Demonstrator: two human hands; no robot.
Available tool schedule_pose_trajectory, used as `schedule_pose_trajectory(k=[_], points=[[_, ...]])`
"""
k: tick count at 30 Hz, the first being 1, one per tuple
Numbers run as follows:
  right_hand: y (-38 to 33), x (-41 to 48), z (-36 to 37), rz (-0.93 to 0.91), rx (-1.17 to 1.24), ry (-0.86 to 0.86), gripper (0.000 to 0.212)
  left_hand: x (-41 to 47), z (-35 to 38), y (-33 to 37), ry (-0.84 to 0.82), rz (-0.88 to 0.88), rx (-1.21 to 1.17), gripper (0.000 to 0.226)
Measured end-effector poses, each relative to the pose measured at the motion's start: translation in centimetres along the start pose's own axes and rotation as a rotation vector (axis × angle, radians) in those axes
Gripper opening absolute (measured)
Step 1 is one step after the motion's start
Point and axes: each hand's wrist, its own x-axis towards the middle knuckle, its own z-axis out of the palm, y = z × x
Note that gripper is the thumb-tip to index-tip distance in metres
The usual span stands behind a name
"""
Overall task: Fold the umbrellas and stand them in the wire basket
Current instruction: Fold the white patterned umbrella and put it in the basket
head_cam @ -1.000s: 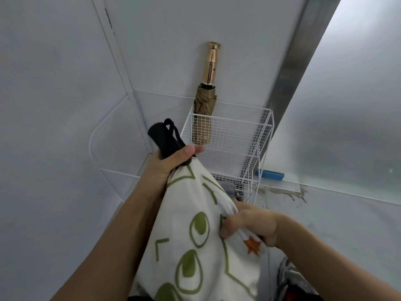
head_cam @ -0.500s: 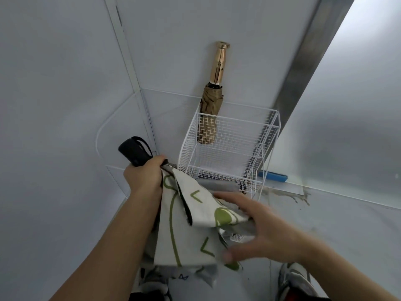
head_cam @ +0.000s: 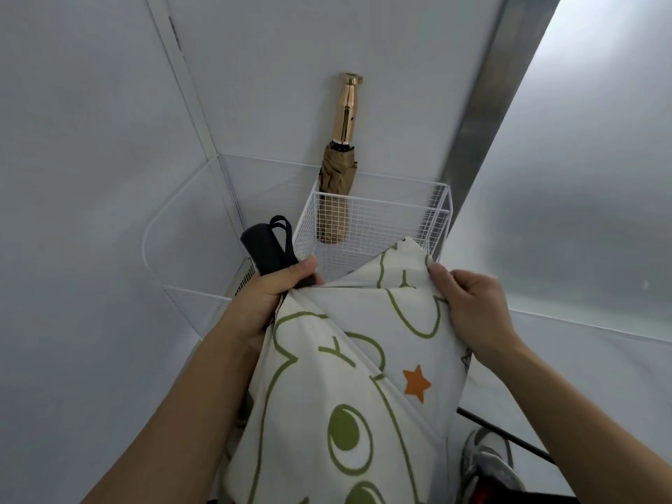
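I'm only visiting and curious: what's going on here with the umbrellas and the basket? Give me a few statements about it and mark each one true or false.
1. A tan umbrella with a gold handle stands in the wire basket. True.
2. The left hand holds nothing. False: it grips the black handle of the patterned umbrella.
3. The right hand pinches that umbrella's white, green-printed cloth. True.
4. The patterned umbrella is already standing in the basket. False: both hands hold it in front of the basket, with its cloth loose.
5. The basket is made of black wire. False: the wire is white.
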Motion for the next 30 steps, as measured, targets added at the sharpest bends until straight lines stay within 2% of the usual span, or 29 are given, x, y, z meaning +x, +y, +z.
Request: schedule_pose_trajectory(k=[5, 6, 10, 12, 14, 15, 16, 17, 18, 20, 21, 23, 25, 27, 29, 30], points=[[-0.5, -1.1, 0.4, 0.175, 0.081, -0.353, 0.043, 0.0, 0.2, -0.3, 0.022, 0.115, 0.07, 0.023], [-0.5, -1.2, 0.7, 0.146, 0.077, -0.344, 0.043, 0.0, 0.2, -0.4, 0.014, 0.133, 0.076, 0.023], [0.9, -0.1, 1.5, -0.015, -0.111, -0.09, 0.035, 0.1, -0.3, -0.1, -0.037, 0.102, 0.142, 0.025], [1.3, 0.2, 1.6, -0.061, -0.247, 0.018, 0.02, 0.8, -0.6, 0.4, 0.068, 0.045, 0.118, 0.026], [0.9, -0.3, 1.5, -0.158, -0.252, 0.062, 0.026, 2.5, -2.0, 0.6, 0.284, -0.009, 0.109, 0.028], [0.6, -0.9, 1.5, -0.23, -0.212, 0.016, 0.031, 3.1, -2.8, 0.5, 0.373, -0.009, 0.071, 0.031], [0.1, -1.8, 1.4, -0.291, -0.171, -0.089, 0.035, 3.6, -3.7, 0.4, 0.442, 0.011, 0.006, 0.045], [-0.2, -2.7, 1.4, -0.323, -0.146, -0.241, 0.042, 3.7, -4.4, 0.2, 0.496, 0.033, -0.068, 0.062], [-0.5, -3.6, 1.4, -0.323, -0.137, -0.416, 0.051, 3.7, -4.8, 0.2, 0.542, 0.064, -0.121, 0.069], [-0.7, -5.0, 1.4, -0.291, -0.126, -0.732, 0.071, 3.5, -5.3, 0.4, 0.677, 0.114, -0.163, 0.06], [-0.6, -5.3, 1.3, -0.281, -0.121, -0.829, 0.082, 3.4, -5.3, 0.5, 0.727, 0.13, -0.156, 0.056], [-0.8, -5.6, 1.1, -0.275, -0.162, -0.89, 0.095, 3.5, -5.4, 0.5, 0.779, 0.169, -0.155, 0.052], [-1.1, -5.8, 1.3, -0.372, -0.338, -0.793, 0.09, 3.3, -4.8, 0.3, 0.794, 0.195, -0.154, 0.044], [-0.7, -6.0, 1.9, -0.552, -0.48, -0.599, 0.061, 3.1, -3.9, 0.0, 0.794, 0.221, -0.172, 0.039], [-0.2, -5.8, 2.5, -0.599, -0.376, -0.36, 0.019, 3.2, -3.3, -0.3, 0.763, 0.247, -0.17, 0.035], [-0.1, -5.4, 2.4, -0.52, -0.3, -0.272, 0.01, 3.3, -3.0, -0.5, 0.735, 0.256, -0.127, 0.031]])
